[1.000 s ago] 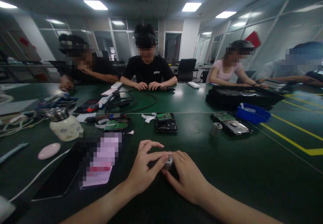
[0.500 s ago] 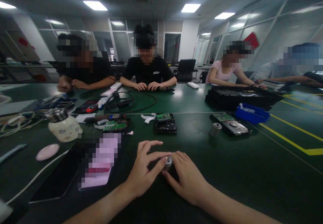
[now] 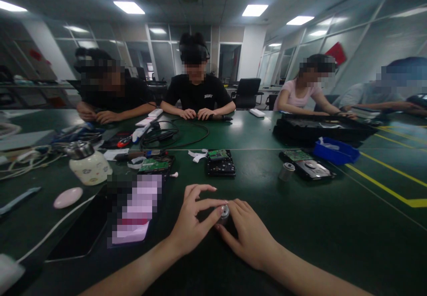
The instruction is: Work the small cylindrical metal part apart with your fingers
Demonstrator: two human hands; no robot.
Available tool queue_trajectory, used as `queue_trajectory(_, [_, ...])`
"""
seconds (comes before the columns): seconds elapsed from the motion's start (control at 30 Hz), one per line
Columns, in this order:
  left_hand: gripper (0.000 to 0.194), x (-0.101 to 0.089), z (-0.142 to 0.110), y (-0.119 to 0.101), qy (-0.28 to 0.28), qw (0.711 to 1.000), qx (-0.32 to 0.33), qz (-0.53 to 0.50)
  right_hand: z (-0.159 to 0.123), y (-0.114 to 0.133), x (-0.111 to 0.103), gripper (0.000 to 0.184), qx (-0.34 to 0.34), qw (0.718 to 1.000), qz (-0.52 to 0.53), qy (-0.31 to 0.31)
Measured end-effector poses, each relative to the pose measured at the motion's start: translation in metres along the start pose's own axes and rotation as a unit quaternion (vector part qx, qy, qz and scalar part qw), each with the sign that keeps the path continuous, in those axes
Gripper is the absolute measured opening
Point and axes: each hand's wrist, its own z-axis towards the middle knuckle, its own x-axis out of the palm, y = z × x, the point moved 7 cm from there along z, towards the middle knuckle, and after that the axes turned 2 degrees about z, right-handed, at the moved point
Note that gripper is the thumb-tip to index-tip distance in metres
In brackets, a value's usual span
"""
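Note:
A small silver metal cylinder (image 3: 224, 216) with a dark hole in its top stands between my hands near the front of the table. The thumb and index finger of my left hand (image 3: 191, 220) pinch it at the top from the left, while the other fingers of that hand stretch forward above the table. From the right, my right hand (image 3: 248, 231) closes thumb and fingers around its side. Parts of the cylinder are hidden by the fingers. Farther off on the right stands a similar metal cylinder (image 3: 286, 172), apart from both hands.
Beyond my hands lies a hard drive with a green board (image 3: 220, 165); another opened hard drive (image 3: 310, 167) sits right beside a blue tray (image 3: 336, 151). On the left are phones, a cream bottle (image 3: 88, 167), a pink oval case (image 3: 68, 197) and cables. Several people sit opposite.
The view has shifted slightly, so the table items appear a little to the right. Both hands keep nearly the same hold on the metal cylinder.

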Motion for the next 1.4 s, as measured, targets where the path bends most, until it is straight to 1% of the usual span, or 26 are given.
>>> queue_trajectory(0.07, [0.016, -0.002, 0.002, -0.001, -0.019, 0.999, 0.006, 0.026, 0.0, 0.001, 0.0, 0.023, 0.0, 1.0, 0.004, 0.001])
queue_trajectory(0.13, [0.015, -0.007, 0.004, 0.001, -0.044, 0.997, -0.001, 0.056, 0.001, 0.001, -0.001, 0.024, 0.002, 1.0, 0.008, 0.005])
queue_trajectory(0.23, [0.019, -0.019, 0.006, 0.015, -0.104, 0.987, -0.046, 0.115, 0.001, 0.001, -0.003, 0.03, 0.008, 1.0, 0.009, 0.006])
queue_trajectory(0.3, [0.02, -0.025, 0.005, 0.029, -0.128, 0.976, -0.089, 0.155, 0.001, 0.001, -0.005, 0.034, 0.016, 1.0, 0.009, 0.007])
queue_trajectory(0.33, [0.018, -0.025, 0.004, 0.036, -0.125, 0.971, -0.108, 0.172, 0.001, 0.001, -0.005, 0.035, 0.019, 1.0, 0.008, 0.01])
queue_trajectory(0.4, [0.016, -0.022, 0.001, 0.047, -0.102, 0.966, -0.132, 0.197, 0.001, 0.001, -0.005, 0.036, 0.024, 1.0, 0.007, 0.014])
queue_trajectory(0.47, [0.014, -0.017, -0.001, 0.053, -0.077, 0.964, -0.141, 0.212, 0.001, 0.001, -0.006, 0.036, 0.025, 1.0, 0.004, 0.014])
queue_trajectory(0.53, [0.015, -0.014, -0.002, 0.055, -0.066, 0.962, -0.143, 0.222, 0.001, 0.001, -0.006, 0.036, 0.026, 1.0, 0.003, 0.011])
queue_trajectory(0.63, [0.015, -0.015, 0.0, 0.051, -0.067, 0.964, -0.137, 0.22, 0.0, 0.001, -0.005, 0.036, 0.027, 1.0, 0.009, 0.012])
queue_trajectory(0.7, [0.016, -0.018, 0.002, 0.043, -0.078, 0.968, -0.119, 0.208, 0.0, 0.001, -0.004, 0.036, 0.027, 0.999, 0.012, 0.013])
queue_trajectory(0.8, [0.02, -0.02, 0.002, 0.023, -0.091, 0.976, -0.078, 0.181, 0.0, 0.002, -0.004, 0.033, 0.023, 1.0, 0.009, 0.014])
queue_trajectory(0.9, [0.022, -0.014, -0.004, 0.001, -0.076, 0.988, -0.02, 0.131, 0.0, 0.003, -0.003, 0.027, 0.01, 1.0, 0.005, 0.012])
queue_trajectory(0.97, [0.025, -0.01, -0.007, -0.008, -0.06, 0.993, 0.008, 0.098, 0.0, 0.003, -0.003, 0.023, 0.005, 1.0, 0.005, 0.01])
queue_trajectory(1.03, [0.026, -0.007, -0.009, -0.01, -0.051, 0.995, 0.011, 0.084, 0.0, 0.003, -0.003, 0.021, 0.007, 1.0, 0.005, 0.01])
queue_trajectory(1.17, [0.023, -0.006, -0.008, -0.007, -0.041, 0.996, -0.002, 0.075, 0.001, 0.002, -0.002, 0.022, 0.01, 1.0, 0.006, 0.01])
queue_trajectory(1.3, [0.024, -0.002, -0.007, -0.004, -0.003, 0.999, -0.01, 0.048, 0.001, 0.002, -0.002, 0.021, 0.009, 1.0, 0.006, 0.007])
queue_trajectory(1.4, [0.024, -0.003, -0.008, -0.002, -0.012, 0.999, -0.012, 0.031, 0.0, 0.002, -0.003, 0.026, 0.007, 1.0, 0.012, 0.003])
